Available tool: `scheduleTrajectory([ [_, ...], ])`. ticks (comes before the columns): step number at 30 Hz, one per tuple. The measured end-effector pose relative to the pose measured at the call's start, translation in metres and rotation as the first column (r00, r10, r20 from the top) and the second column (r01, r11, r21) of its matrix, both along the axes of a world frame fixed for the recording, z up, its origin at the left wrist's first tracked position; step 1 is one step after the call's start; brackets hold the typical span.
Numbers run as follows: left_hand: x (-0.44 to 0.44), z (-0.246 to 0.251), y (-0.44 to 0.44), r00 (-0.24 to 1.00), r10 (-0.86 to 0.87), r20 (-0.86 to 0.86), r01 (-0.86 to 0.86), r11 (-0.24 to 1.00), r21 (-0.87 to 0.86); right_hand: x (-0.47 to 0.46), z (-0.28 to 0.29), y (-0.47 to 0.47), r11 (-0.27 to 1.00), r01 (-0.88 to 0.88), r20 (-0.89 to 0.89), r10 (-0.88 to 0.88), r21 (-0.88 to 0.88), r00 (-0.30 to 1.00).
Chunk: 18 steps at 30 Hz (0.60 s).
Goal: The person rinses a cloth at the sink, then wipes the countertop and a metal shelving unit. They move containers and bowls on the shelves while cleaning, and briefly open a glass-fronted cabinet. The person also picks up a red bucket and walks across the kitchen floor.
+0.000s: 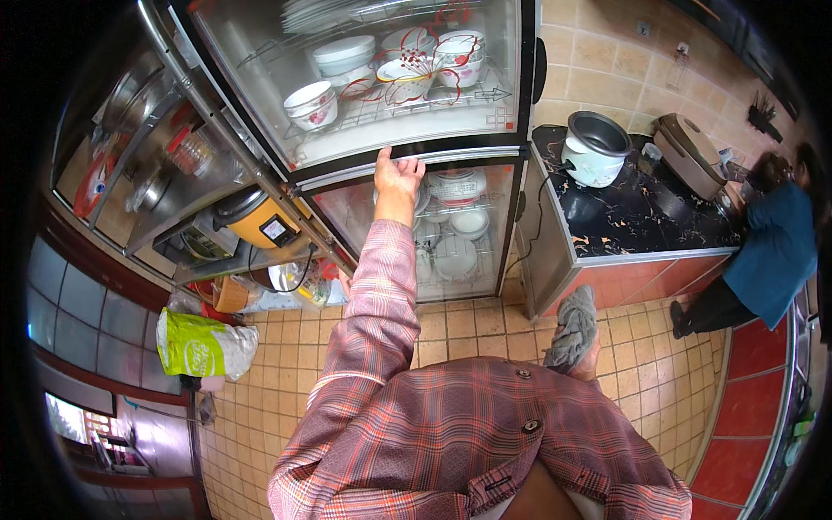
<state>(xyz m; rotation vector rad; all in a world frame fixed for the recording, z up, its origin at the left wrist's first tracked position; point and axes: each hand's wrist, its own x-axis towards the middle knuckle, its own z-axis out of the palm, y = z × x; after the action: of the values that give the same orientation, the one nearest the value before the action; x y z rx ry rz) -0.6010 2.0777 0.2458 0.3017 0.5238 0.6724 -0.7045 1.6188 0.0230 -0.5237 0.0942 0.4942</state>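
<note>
My left hand (398, 179) reaches up to the metal edge strip between the upper and lower glass doors of a dish cabinet (416, 155), its fingers curled at the strip. Behind the upper door (390, 130) stand flowered bowls (312, 105) and stacked white dishes (344, 55) on wire racks. The lower door (442, 286) shows more bowls and plates (455, 257). My right hand (587, 365) is low at the right, mostly hidden by the grey cloth (575, 328) it holds.
On the black counter (650, 221) are a white rice cooker (591, 159) and a brown appliance (689, 156). A person in blue (773, 247) stands at the right. At the left, a metal shelf (195, 221) holds a yellow cooker (260, 218); a green-and-white bag (201, 344) lies below.
</note>
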Motion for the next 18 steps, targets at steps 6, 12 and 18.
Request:
scheduleTrajectory([
  [6,0.006,-0.006,0.009,0.998,0.028,-0.064,-0.028,1.000,-0.001,-0.003,0.002,-0.004,0.999,0.017,-0.012,-0.017,-0.029,1.000],
  [12,-0.004,-0.009,0.011,0.999,-0.010,-0.038,0.013,0.997,0.070,0.014,0.003,0.000,0.997,-0.049,-0.013,0.048,-0.062,0.999],
  [18,-0.050,-0.039,0.068,0.964,0.121,-0.237,-0.062,0.968,0.243,0.021,0.009,0.013,0.992,-0.087,-0.008,0.086,-0.093,0.996],
])
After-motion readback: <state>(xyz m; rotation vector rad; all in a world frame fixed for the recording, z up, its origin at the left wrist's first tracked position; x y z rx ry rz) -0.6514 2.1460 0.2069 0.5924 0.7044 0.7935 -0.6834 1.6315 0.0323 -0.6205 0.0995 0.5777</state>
